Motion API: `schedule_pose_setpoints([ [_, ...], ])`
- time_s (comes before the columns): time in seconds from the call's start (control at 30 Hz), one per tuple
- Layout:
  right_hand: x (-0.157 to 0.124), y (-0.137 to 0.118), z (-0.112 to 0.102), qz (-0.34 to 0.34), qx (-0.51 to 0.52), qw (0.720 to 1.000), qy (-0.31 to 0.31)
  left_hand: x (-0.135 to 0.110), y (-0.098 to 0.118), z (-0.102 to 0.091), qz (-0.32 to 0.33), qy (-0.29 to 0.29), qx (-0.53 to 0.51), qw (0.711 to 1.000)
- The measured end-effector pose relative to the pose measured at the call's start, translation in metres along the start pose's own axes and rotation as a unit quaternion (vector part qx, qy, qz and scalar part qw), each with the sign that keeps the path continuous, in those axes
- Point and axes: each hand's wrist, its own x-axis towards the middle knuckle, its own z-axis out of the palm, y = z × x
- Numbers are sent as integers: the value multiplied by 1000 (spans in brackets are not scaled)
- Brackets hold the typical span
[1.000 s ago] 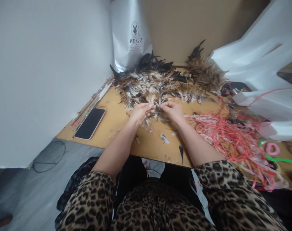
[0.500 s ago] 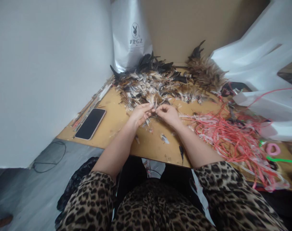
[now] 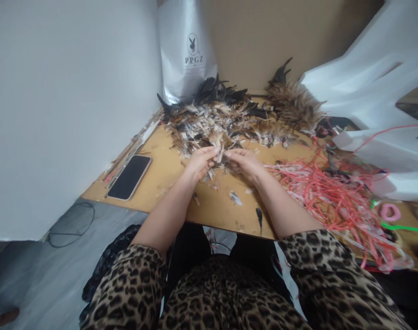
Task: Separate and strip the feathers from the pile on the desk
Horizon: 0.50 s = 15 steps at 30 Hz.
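My left hand (image 3: 202,162) pinches a small bunch of brown and white feathers (image 3: 220,150), their pale quill ends pointing down toward me. Just to its right, the fingers of my right hand (image 3: 242,161) are closed at the edge of the same bunch. Whether a single feather lies between those fingertips is too fine to make out. Behind both hands spreads a wide pile of feathers (image 3: 209,120), brown, white and black. A few loose feathers (image 3: 235,198) lie on the yellowish table (image 3: 209,211) in front of my hands.
A black-screened phone (image 3: 129,177) lies at the left. Red and white plastic strings (image 3: 319,192) are heaped at the right, near a pink ring (image 3: 390,212). A silver bag (image 3: 190,46) stands at the back, a brown feather bundle (image 3: 294,103) beside white bags (image 3: 363,78).
My right hand has shifted slightly right, away from my left, and its fingers are straighter. More of the bunch's quill ends show between the hands. My left hand stays in place.
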Motion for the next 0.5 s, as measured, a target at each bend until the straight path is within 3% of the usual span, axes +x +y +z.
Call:
schedule_pose_setpoints([
  [0.17, -2, -1, 4, 38, 52, 995, -72, -3, -3, 5, 37, 2, 61, 997],
  [0.33, 0, 2, 8, 50, 85, 993, -67, -1, -7, 5, 64, 12, 102, 993],
  [0.5, 1, 3, 8, 25, 102, 994, -27, -1, -7, 6, 52, 27, 64, 996],
])
